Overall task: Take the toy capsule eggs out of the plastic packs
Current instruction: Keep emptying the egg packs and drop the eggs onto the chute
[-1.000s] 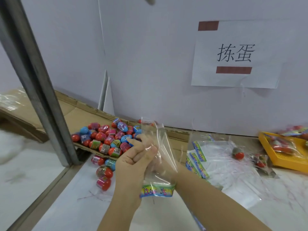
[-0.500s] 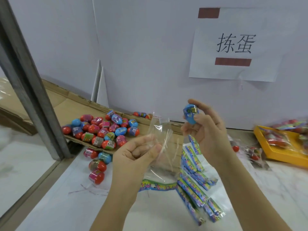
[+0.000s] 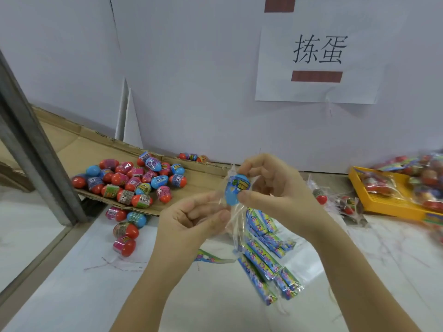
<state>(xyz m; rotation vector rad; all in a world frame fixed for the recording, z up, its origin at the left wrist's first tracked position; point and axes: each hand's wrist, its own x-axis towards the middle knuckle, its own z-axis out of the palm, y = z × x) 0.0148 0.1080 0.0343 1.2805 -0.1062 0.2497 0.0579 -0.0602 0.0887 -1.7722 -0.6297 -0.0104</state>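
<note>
My right hand [image 3: 275,188] pinches a blue toy capsule egg [image 3: 237,189] between thumb and fingers. The egg sits against the upper end of a clear plastic pack [image 3: 236,226]; I cannot tell whether plastic covers it. My left hand [image 3: 191,219] grips that pack from the left, and its printed strip [image 3: 211,258] hangs below. A pile of loose red, blue and pink eggs [image 3: 134,180] lies on a cardboard sheet [image 3: 72,149] at the left. Three more eggs [image 3: 125,231] lie on the white table.
Several flattened empty packs [image 3: 263,255] lie fanned under my right wrist. A few filled packs [image 3: 345,204] lie at the right beside a yellow tray [image 3: 383,207] that holds more. A grey metal post [image 3: 36,152] stands at the left. A paper sign [image 3: 318,51] hangs on the white wall.
My right hand has brought the blue egg down and left, from free in the air to the top of the pack in my left hand. My left hand keeps its grip.
</note>
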